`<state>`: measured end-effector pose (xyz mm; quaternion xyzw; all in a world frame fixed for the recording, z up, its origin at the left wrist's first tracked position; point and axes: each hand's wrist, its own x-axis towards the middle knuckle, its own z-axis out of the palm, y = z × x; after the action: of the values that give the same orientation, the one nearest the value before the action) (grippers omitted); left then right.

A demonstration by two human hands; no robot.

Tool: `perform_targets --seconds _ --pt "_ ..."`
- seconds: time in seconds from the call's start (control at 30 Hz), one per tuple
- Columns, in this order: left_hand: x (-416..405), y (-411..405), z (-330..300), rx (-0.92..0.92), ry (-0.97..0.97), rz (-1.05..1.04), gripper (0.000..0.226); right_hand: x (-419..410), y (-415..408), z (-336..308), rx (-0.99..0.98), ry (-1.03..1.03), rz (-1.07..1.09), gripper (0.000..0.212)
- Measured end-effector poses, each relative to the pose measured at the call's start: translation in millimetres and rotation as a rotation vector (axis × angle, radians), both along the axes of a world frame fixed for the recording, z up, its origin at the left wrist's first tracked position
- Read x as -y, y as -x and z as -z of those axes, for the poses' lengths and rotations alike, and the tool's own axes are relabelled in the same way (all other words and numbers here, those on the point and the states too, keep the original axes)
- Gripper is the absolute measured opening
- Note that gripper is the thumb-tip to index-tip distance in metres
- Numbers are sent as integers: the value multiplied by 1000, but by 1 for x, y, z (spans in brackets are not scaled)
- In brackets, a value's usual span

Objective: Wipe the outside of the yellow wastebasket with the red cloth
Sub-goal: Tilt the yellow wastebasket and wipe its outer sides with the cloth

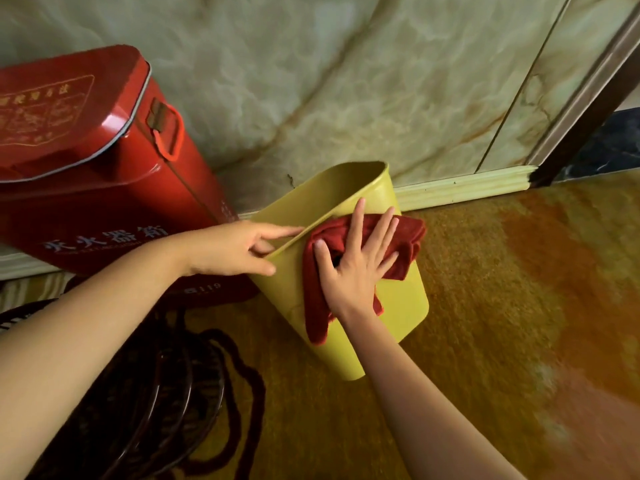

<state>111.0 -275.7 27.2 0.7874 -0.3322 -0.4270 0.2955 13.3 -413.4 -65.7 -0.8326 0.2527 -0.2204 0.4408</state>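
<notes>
The yellow wastebasket (401,306) stands on the floor near the wall, tilted with its open mouth toward the wall. My left hand (235,247) grips its near rim, fingers over the edge. The red cloth (408,237) is spread over the basket's outer side, one end hanging down. My right hand (356,268) lies flat on the cloth with fingers spread, pressing it against the basket's side.
A red metal fire-extinguisher box (104,174) stands left of the basket, almost touching it. Dark wooden furniture (145,403) sits at the lower left. Marble-look wall and baseboard (464,187) run behind. Glossy yellow-orange floor (519,306) spreads to the right.
</notes>
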Motion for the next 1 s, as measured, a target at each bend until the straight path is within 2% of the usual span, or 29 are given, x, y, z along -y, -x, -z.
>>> perform_targets --seconds 0.17,0.27,0.33,0.4,0.47,0.53,0.6,0.67,0.7,0.77,0.87,0.9,1.0 --pt "-5 -13 -1 75 -43 66 73 -6 -18 17 46 41 1 100" --pt "1 -21 -2 158 -41 44 71 10 -19 41 40 79 -43 97" --pt "4 -25 -1 175 -44 19 70 28 -7 64 -68 -53 80 91" --pt "9 -26 -1 193 -50 14 68 43 7 83 -166 -278 290 85" --pt "13 -25 -1 211 -48 5 66 42 9 82 -203 -385 385 78" --pt "17 -24 -4 202 -60 -15 65 24 -2 60 -144 -300 307 76" --pt "26 -22 -10 139 -60 -32 62 5 -23 28 21 -84 125 73" --pt "37 -25 -11 99 -38 -74 58 9 -45 8 132 78 -28 69" --pt "43 -26 -10 102 -40 -97 58 22 -54 7 134 92 -77 67" --pt "49 -26 -7 81 -38 -136 60 58 -56 25 24 -5 -85 63" --pt "42 -29 1 25 -9 -290 60 107 -33 71 -286 -212 38 61" --pt "38 -30 2 33 -11 -301 60 112 -19 82 -334 -238 78 61" --pt "28 -29 -2 57 -28 -235 61 86 10 90 -278 -217 153 63"
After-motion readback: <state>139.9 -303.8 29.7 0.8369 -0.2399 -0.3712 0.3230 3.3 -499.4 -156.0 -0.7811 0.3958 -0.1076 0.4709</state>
